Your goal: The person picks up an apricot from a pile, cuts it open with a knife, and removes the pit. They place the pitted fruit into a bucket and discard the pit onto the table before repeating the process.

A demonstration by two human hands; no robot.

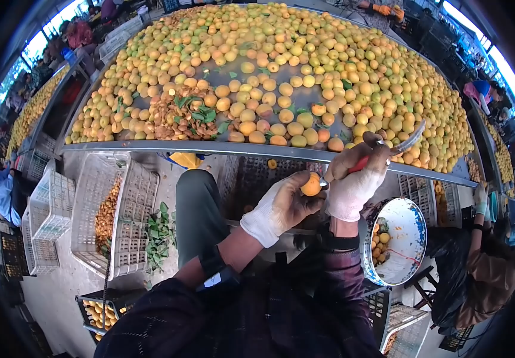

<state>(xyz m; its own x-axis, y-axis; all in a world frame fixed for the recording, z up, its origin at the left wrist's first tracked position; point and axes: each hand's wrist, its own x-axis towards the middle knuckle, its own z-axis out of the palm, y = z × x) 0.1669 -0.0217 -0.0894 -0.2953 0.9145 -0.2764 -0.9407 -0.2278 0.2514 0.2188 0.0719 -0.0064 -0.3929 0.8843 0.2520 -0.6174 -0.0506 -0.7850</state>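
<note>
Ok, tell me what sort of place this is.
Likely a fruit-processing shed: a table heaped with apricots, plastic crates below, a knife in the right hand, one apricot in the left hand.

The left hand [281,206] and right hand [356,182] are covered in matt, grubby white knitted cloth, holding a smooth, matt-skinned apricot [311,185] and a knife [406,142] of red plastic and dull metal, beside a grey sheet-metal table [210,147], white plastic lattice crates [132,191] and a glossy white bowl [411,230].

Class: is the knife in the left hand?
No, the right hand grips the knife; the left hand holds an apricot.
</note>
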